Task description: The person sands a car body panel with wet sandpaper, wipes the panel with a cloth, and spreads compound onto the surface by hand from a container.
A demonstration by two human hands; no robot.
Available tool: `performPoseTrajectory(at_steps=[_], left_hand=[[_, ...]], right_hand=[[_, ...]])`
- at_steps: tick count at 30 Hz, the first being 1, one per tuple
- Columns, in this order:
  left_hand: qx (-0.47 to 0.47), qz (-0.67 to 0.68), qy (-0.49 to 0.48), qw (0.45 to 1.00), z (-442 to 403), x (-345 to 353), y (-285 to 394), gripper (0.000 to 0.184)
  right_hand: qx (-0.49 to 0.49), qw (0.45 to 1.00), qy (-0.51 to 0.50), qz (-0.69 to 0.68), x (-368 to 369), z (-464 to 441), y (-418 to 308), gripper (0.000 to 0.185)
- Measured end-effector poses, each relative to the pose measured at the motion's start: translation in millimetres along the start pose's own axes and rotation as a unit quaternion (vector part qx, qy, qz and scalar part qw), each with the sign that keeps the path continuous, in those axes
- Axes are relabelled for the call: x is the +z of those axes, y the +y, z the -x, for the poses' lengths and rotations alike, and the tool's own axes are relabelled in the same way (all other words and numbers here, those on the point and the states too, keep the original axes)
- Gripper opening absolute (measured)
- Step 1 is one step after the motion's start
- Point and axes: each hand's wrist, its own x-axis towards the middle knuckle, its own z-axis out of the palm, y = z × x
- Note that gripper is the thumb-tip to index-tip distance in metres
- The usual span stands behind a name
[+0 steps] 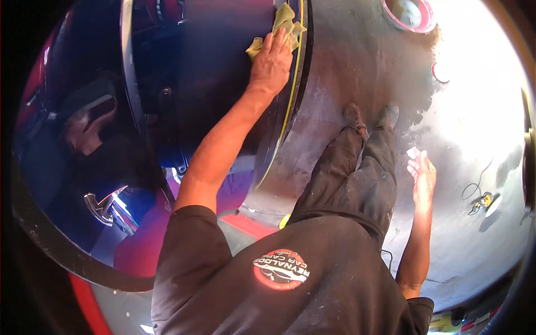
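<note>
My left hand (272, 64) presses a crumpled yellow cloth (286, 27) against a dark blue car panel (206, 61), close to its right edge. A thin yellow-green strip (287, 114) runs down along that edge. Out to the right, my right hand (424, 176) is held above the floor, away from the car, with its fingers bent together. Something small and pale shows at its fingertips, too bright to make out.
A pink-rimmed bucket (429, 21) holding liquid stands on the wet floor (335, 67) at the top right. Below it lies a round red-and-white object (440, 72). A yellow tool (484, 201) with a dark cord lies at the right.
</note>
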Motion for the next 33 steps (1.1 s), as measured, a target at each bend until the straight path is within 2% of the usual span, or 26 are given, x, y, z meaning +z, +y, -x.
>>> performPoseTrajectory(at_steps=[1,3,4,6,7,9,10,12,13,15,17,20,22,24,28,30,33], left_hand=[[0.026,0.017,-0.008,0.999,21,7,8,0.047],[0.077,0.021,-0.084,0.993,89,8,42,0.051],[0.107,0.068,-0.105,0.986,128,-7,51,0.054],[0.172,0.096,-0.214,0.957,208,-12,74,0.052],[0.24,0.064,-0.221,0.943,235,-10,76,0.05],[0.279,0.098,-0.245,0.923,230,-8,61,0.049],[0.295,0.116,-0.257,0.913,214,-13,54,0.049],[0.22,0.2,-0.166,0.94,157,-7,28,0.051],[0.137,0.21,-0.149,0.957,120,-9,19,0.048],[0.143,0.151,-0.069,0.976,29,-2,-19,0.045],[0.151,0.008,0.017,0.988,-60,12,-65,0.036],[0.081,-0.141,-0.046,0.986,-168,-2,-126,0.047],[0.03,-0.076,-0.016,0.997,-205,24,-162,0.046],[0.056,-0.085,0.0,0.995,-209,38,-165,0.047],[0.119,-0.121,-0.024,0.985,-136,24,-107,0.05],[0.151,-0.018,-0.015,0.988,-73,20,-67,0.041],[0.155,0.08,-0.105,0.979,37,18,-9,0.041]], right_hand=[[-0.002,1.0,0.003,-0.007,-4,-5,6,0.058],[-0.003,1.0,0.005,-0.026,-11,-15,22,0.057],[0.005,0.999,-0.005,-0.038,-20,-15,15,0.056],[0.012,0.998,-0.011,-0.057,-25,-17,15,0.056],[0.012,0.998,-0.008,-0.061,-28,-17,20,0.054],[0.007,0.998,-0.005,-0.066,-32,-21,32,0.051],[0.016,0.997,0.006,-0.071,-34,-26,39,0.05],[0.039,0.996,0.025,-0.075,-41,-34,60,0.048],[0.05,0.995,0.039,-0.077,-43,-39,68,0.047],[0.053,0.995,0.047,-0.067,-44,-39,69,0.047],[0.062,0.995,0.047,-0.058,-49,-40,73,0.05],[0.057,0.995,0.064,-0.049,-51,-42,73,0.052],[0.051,0.995,0.063,-0.054,-52,-47,76,0.053],[0.052,0.995,0.066,-0.054,-51,-50,75,0.053],[0.058,0.997,0.032,-0.033,-52,-57,84,0.056],[0.061,0.997,0.025,-0.036,-47,-62,83,0.054],[0.06,0.996,0.003,-0.058,-45,-70,91,0.053]])
